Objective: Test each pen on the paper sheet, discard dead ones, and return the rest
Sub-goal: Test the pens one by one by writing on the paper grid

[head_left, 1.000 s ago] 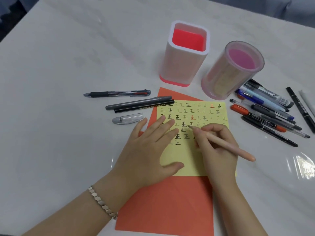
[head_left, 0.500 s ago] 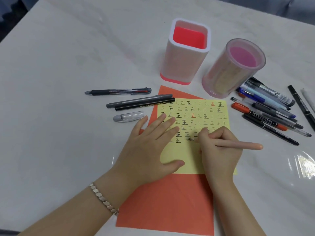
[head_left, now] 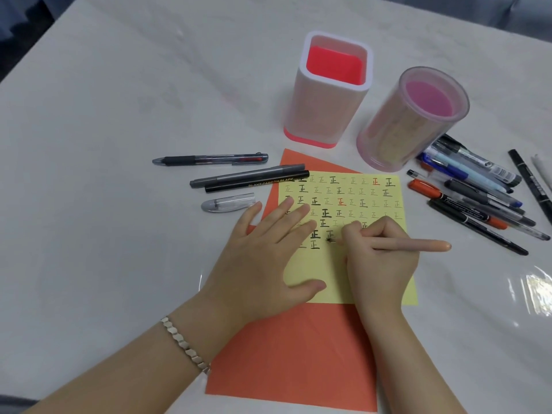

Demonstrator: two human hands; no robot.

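My right hand (head_left: 379,258) grips a pale pink pen (head_left: 418,245), its tip touching the yellow paper sheet (head_left: 358,198) among rows of written test marks. My left hand (head_left: 263,258) lies flat, fingers spread, on the sheet's left part. The yellow sheet rests on a larger orange sheet (head_left: 298,354). Left of the paper lie a clear retractable pen (head_left: 209,159), a grey marker (head_left: 248,175), a black marker (head_left: 257,184) and a clear pen cap (head_left: 228,202). A pile of several pens and markers (head_left: 475,192) lies to the right.
Two empty holders stand behind the paper: a square white one with a red inside (head_left: 325,115) and a round clear one with a pink bottom (head_left: 397,138). A black marker (head_left: 530,180) and a white pen (head_left: 542,168) lie at the far right edge.
My right hand has moved the pen tip down and left across the yellow sheet to a lower row, and the pen's barrel has swung flatter, toward the right. The left hand stayed put.
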